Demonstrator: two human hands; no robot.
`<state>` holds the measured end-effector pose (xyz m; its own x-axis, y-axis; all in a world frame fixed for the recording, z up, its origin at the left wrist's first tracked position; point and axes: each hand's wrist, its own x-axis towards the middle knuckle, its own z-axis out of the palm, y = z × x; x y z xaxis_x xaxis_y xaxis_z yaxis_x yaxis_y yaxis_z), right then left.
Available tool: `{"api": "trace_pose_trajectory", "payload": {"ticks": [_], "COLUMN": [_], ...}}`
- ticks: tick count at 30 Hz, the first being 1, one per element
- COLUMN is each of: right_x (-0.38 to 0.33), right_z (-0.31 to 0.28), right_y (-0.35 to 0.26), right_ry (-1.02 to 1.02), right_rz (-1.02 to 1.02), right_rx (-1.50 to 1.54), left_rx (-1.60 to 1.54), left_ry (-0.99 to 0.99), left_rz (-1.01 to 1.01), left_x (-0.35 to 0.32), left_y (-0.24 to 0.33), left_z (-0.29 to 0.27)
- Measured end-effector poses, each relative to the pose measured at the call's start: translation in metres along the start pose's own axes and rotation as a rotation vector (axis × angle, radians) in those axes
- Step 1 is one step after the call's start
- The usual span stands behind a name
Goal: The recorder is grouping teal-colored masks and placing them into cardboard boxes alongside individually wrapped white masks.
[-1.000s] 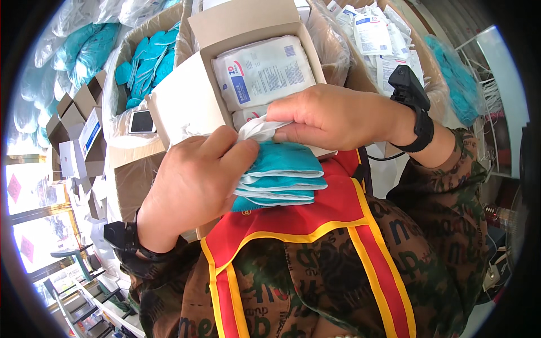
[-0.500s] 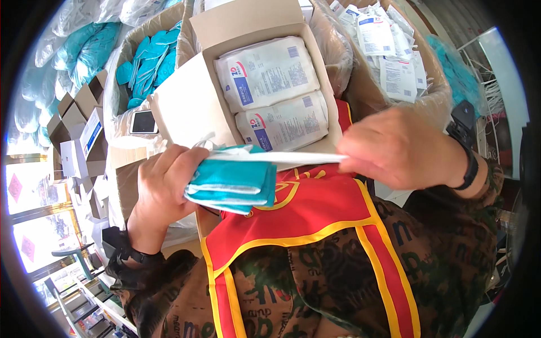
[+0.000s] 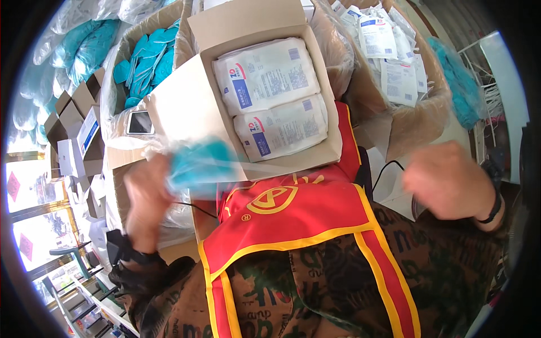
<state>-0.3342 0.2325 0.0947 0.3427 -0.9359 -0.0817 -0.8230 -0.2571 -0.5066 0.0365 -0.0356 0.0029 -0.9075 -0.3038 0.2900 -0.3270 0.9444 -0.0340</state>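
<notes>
My left hand (image 3: pixel 147 188), blurred by motion, is closed on a folded teal fabric bundle (image 3: pixel 203 163). A pale, smeared strip (image 3: pixel 267 169) trails from the bundle toward the right, across the front edge of an open cardboard box (image 3: pixel 194 112). Two white printed packs (image 3: pixel 267 76) lie side by side in that box. Well apart to the right, my right hand (image 3: pixel 448 180) is curled like a fist and also blurred. Whatever its fingers may hold is hidden.
A plastic-lined carton (image 3: pixel 117 93) of teal fabric pieces (image 3: pixel 152 65) stands at the left, a phone (image 3: pixel 140 123) near it. Another carton (image 3: pixel 434 62) at the right holds several white packets (image 3: pixel 377 39). Small open boxes (image 3: pixel 73 121) are stacked far left.
My right hand has moved away to the right and down, off the stretched white strip. The left hand and teal bundle have shifted left and slightly up.
</notes>
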Motion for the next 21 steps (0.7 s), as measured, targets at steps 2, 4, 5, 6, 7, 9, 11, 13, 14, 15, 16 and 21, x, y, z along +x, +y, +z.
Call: {"api": "trace_pose_trajectory", "payload": {"ticks": [2, 4, 5, 6, 7, 9, 11, 13, 14, 15, 16, 21], "right_x": [-0.04, -0.034, -0.034, -0.028, -0.008, 0.016, 0.042, 0.064, 0.074, 0.084, 0.097, 0.13], "right_z": [-0.012, -0.02, -0.018, -0.008, 0.008, 0.025, 0.032, 0.055, 0.065, 0.072, 0.079, 0.068], "right_y": [0.036, 0.041, 0.032, 0.029, 0.035, 0.035, 0.035, 0.044, 0.048, 0.049, 0.052, 0.054], "right_ry": [0.242, 0.286, 0.301, 0.31, 0.258, 0.198, 0.198, 0.259, 0.329, 0.331, 0.331, 0.146], "right_rz": [0.195, 0.405, 0.595, 0.606, 0.479, 0.341, 0.417, 0.306, 0.185, 0.186, 0.118, 0.167], "right_rx": [-0.199, 0.079, 0.346, 0.347, 0.441, 0.55, 0.957, 1.182, 1.402, 1.399, 1.47, 1.422], "left_rx": [-0.01, -0.053, -0.068, -0.094, -0.093, -0.085, -0.132, -0.153, -0.171, -0.18, -0.178, -0.232], "left_ry": [-0.051, 0.091, 0.08, 0.033, 0.026, 0.002, 0.049, 0.065, 0.084, 0.082, 0.08, 0.093], "left_rz": [-0.521, -0.305, -0.224, -0.075, 0.022, 0.112, 0.238, 0.293, 0.355, 0.395, 0.391, 0.438], "left_x": [-0.047, -0.037, -0.024, -0.003, 0.016, 0.032, 0.035, 0.037, 0.04, 0.043, 0.046, 0.049], "left_y": [-0.056, -0.03, -0.013, 0.0, 0.009, 0.028, 0.039, 0.044, 0.047, 0.049, 0.051, 0.062], "left_z": [0.001, -0.014, -0.014, -0.013, -0.009, -0.013, -0.016, -0.015, -0.016, -0.016, -0.016, -0.019]}}
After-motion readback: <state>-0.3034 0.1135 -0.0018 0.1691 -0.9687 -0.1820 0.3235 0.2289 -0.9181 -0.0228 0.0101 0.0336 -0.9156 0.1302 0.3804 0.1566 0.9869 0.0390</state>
